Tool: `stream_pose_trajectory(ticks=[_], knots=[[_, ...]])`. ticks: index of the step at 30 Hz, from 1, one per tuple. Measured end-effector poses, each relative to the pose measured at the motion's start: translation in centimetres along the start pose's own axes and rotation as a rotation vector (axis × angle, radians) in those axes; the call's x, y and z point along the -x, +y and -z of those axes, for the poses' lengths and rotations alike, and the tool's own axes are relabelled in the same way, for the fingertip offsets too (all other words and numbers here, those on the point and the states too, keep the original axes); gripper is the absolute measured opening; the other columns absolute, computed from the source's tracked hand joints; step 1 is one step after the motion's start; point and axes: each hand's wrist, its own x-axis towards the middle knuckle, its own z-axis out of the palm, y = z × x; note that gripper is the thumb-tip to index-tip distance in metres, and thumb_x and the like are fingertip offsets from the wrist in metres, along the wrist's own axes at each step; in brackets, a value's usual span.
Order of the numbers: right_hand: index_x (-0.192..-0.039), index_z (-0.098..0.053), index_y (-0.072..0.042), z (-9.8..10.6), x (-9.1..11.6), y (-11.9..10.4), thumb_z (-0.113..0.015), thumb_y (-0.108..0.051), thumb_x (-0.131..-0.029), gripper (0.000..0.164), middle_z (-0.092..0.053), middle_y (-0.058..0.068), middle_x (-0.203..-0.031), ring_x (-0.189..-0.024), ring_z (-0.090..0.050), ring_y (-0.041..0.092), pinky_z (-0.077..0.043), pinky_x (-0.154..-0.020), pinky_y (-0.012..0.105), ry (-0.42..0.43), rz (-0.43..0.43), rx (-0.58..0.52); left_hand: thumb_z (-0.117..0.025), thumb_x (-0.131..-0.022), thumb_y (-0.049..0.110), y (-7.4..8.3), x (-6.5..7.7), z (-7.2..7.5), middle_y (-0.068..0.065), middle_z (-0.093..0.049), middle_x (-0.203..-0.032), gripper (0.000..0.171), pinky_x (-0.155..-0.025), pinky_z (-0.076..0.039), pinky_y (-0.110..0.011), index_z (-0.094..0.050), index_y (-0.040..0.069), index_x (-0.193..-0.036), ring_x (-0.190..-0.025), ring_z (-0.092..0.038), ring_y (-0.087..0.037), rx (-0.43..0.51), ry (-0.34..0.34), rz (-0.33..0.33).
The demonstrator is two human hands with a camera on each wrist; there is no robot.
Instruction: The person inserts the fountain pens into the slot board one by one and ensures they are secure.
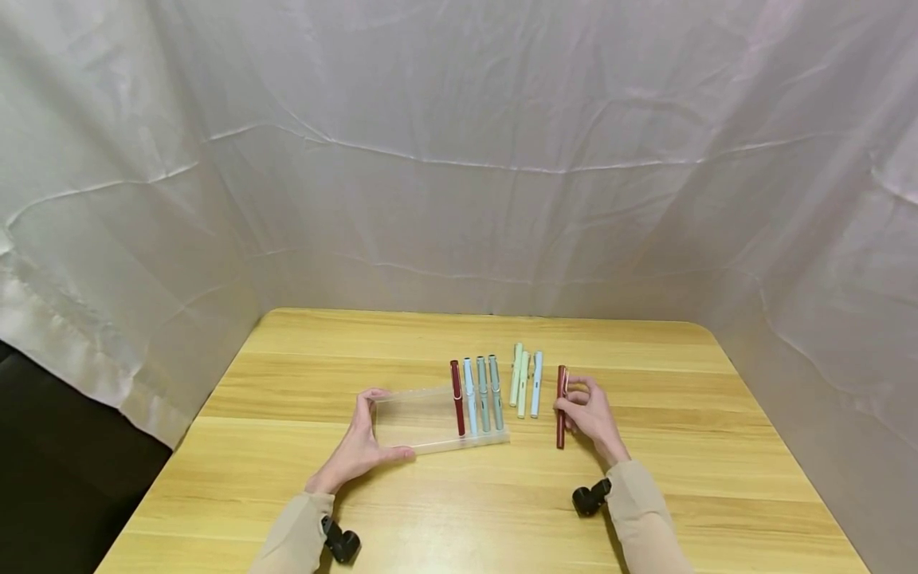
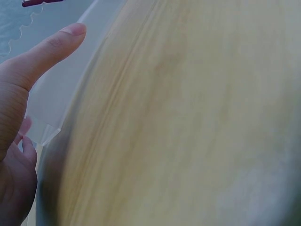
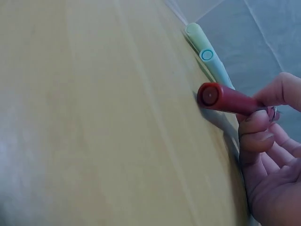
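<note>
My left hand (image 1: 361, 438) grips the left end of a clear plastic tray (image 1: 412, 422), thumb along its near edge and fingers at the far corner. In the left wrist view the thumb (image 2: 56, 49) lies along the tray's wall. At the tray's right end a dark red pen (image 1: 457, 399), a light blue pen (image 1: 470, 396) and two grey-green pens (image 1: 484, 395) lie side by side. My right hand (image 1: 591, 414) pinches another red pen (image 1: 561, 410) between thumb and fingers; its round end points toward the right wrist camera.
Between the tray and my right hand, two pale green pens (image 1: 523, 387) and a light blue pen (image 1: 536, 384) lie on the wooden table (image 1: 488, 510). Pale curtains (image 1: 488, 223) hang behind and beside the table. A dark object (image 1: 64, 454) stands at the left.
</note>
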Motion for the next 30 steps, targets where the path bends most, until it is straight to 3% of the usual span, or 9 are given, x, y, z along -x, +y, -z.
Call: stream_pose_trajectory(ticks=[4,12,16,22,30], knots=[[-0.145,-0.033,0.000,0.3,-0.1,0.4,-0.063,-0.003,-0.094,0.060,-0.063,-0.006,-0.080,-0.052,-0.050,0.005,-0.042,-0.044,0.018,-0.038,0.026,-0.073,-0.097,-0.062,0.023,0.0,0.0,0.0,-0.020,-0.034,-0.147,0.106,-0.123,-0.015,-0.069,-0.028,0.005,-0.140,-0.145,-0.030,-0.043,-0.001,-0.001,0.009],[-0.159,-0.020,-0.007,0.7,0.1,0.8,-0.058,-0.006,-0.099,0.071,-0.060,-0.003,-0.090,-0.052,-0.049,0.004,-0.040,-0.045,0.016,-0.131,0.084,-0.189,-0.097,-0.062,0.023,0.0,0.0,0.0,-0.021,-0.032,-0.149,0.107,-0.124,-0.012,-0.068,-0.027,0.004,-0.141,-0.147,-0.027,-0.044,-0.001,-0.002,0.010],[-0.158,-0.024,-0.008,0.7,0.3,0.4,-0.054,-0.008,-0.101,0.065,-0.058,-0.002,-0.088,-0.050,-0.046,0.004,-0.037,-0.043,0.016,-0.171,0.100,-0.245,-0.097,-0.062,0.023,-0.1,0.0,0.0,-0.020,-0.033,-0.148,0.106,-0.124,-0.012,-0.068,-0.028,0.005,-0.140,-0.147,-0.028,-0.043,0.002,0.000,0.008],[-0.151,-0.032,-0.012,0.4,0.6,-0.1,-0.049,-0.024,-0.107,0.049,-0.058,-0.003,-0.084,-0.051,-0.046,0.005,-0.035,-0.042,0.016,-0.204,0.098,-0.302,-0.097,-0.062,0.022,0.0,0.0,0.0,-0.021,-0.034,-0.147,0.106,-0.123,-0.013,-0.070,-0.028,0.004,-0.140,-0.146,-0.029,-0.044,0.009,-0.004,0.001],[-0.154,-0.028,-0.011,0.1,0.9,-0.7,-0.041,-0.035,-0.109,0.053,-0.058,-0.004,-0.087,-0.054,-0.048,0.005,-0.037,-0.041,0.015,-0.211,0.090,-0.331,-0.097,-0.062,0.023,0.1,0.0,0.0,-0.021,-0.033,-0.148,0.107,-0.124,-0.013,-0.069,-0.027,0.004,-0.141,-0.146,-0.028,-0.044,0.009,-0.005,0.013]])
